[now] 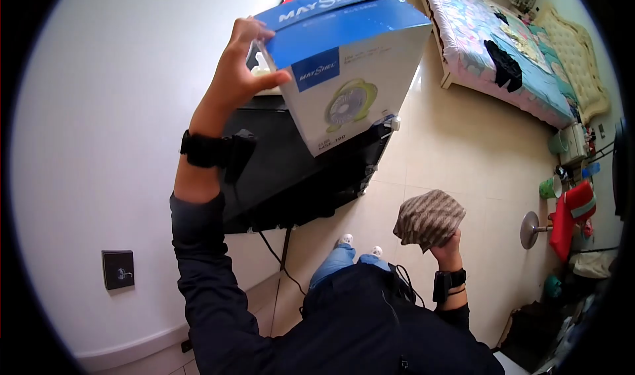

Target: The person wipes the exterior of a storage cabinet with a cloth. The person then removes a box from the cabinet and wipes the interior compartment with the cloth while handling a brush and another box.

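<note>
My left hand [245, 70] grips the near left corner of a blue and white fan box [357, 64], fingers over the top edge and thumb against the front. The box leans above a black cabinet top [261, 137]; whether its base touches the surface I cannot tell. "MAYSHEL" and a green fan are printed on it. Lower right, my right hand [448, 248] holds a brown striped cloth [430, 219] that is bunched up and covers most of the fingers. The cloth is held over the floor, apart from the box.
A bed [476, 50] with a floral cover stands at the upper right. Along the right side are a red chair [570, 219] with a round metal base and a green bin [548, 187]. A black cable [272, 249] hangs from the cabinet. A white wall [112, 123] borders the left.
</note>
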Available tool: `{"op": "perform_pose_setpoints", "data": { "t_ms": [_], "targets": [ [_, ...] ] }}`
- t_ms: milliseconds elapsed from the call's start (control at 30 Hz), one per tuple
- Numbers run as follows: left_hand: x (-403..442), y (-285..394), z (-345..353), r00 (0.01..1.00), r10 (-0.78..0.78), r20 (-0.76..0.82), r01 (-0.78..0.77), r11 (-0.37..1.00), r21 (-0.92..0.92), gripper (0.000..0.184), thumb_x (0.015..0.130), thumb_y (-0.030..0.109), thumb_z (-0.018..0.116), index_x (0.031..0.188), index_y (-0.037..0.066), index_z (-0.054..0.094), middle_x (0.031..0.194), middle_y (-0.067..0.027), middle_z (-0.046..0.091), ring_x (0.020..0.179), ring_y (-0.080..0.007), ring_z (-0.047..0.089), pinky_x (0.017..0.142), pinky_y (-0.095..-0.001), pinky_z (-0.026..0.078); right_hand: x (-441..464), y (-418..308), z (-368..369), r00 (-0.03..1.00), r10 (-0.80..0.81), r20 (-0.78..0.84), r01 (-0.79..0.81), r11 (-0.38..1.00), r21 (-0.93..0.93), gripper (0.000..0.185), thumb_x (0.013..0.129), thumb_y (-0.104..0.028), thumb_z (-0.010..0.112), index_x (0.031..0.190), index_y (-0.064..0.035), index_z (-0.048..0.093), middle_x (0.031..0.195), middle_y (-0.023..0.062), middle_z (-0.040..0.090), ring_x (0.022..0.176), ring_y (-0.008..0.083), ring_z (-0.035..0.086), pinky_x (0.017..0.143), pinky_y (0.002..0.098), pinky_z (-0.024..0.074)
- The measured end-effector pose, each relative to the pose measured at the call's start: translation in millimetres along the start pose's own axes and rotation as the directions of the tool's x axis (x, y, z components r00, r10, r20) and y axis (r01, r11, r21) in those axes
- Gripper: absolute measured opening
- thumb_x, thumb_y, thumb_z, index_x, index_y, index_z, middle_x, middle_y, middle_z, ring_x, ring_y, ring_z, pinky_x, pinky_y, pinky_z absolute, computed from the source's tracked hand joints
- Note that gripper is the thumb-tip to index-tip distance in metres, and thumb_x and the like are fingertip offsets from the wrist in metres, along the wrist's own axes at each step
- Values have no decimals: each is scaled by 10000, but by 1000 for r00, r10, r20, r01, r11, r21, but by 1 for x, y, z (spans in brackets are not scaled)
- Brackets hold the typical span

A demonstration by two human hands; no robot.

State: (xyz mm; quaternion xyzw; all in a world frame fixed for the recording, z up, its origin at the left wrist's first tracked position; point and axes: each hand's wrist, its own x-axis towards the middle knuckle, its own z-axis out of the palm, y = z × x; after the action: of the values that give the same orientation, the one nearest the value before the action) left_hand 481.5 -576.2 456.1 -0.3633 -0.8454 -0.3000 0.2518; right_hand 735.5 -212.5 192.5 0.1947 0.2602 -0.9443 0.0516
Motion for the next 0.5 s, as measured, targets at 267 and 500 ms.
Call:
{"op": "perform_pose_setpoints", "data": {
  "t_ms": [267,500],
  "targets": [
    [-9,8,2,997,-66,-39,75,927,369,887,610,741,349,1268,155,243,1257,-158,289,1160,-320,296,872,-448,338,-7,-7,14,998,42,42,-43,999,20,405,791,-239,319,1093,6,432,1102,147,469,1033,279,435,879,430,343],
    [-15,32,2,972,-233,39,234,971,-43,890,568,720,437,1252,179,264,1326,-134,143,1185,-393,204,895,-512,287,-4,-10,28,994,84,70,-86,996,18,407,790,-240,322,1089,12,434,1097,153,471,1024,279,442,878,426,345]
  ]
}}
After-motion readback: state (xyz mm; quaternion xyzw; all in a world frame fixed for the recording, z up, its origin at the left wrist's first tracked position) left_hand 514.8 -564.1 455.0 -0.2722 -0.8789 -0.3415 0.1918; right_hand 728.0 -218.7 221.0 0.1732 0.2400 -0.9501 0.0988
